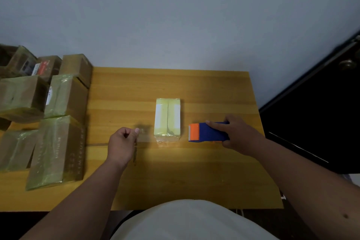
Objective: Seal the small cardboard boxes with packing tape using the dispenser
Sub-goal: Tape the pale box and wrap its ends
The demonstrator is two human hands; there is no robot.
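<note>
Both hands work beside one small box, piles of wrapped boxes waiting at nine o'clock.

Left hand (121, 143) pinches clear tape; right hand (234, 132) wraps the dispenser (208, 132) at three o'clock of the box (168, 118) mid-counter (194, 171). Its top looks taped, end seal seemingly unfinished.

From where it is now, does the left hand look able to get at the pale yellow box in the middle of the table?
Probably yes: the left hand sits just left of the pale yellow box with bare wooden table between, though it pinches something clear, likely tape.
</note>
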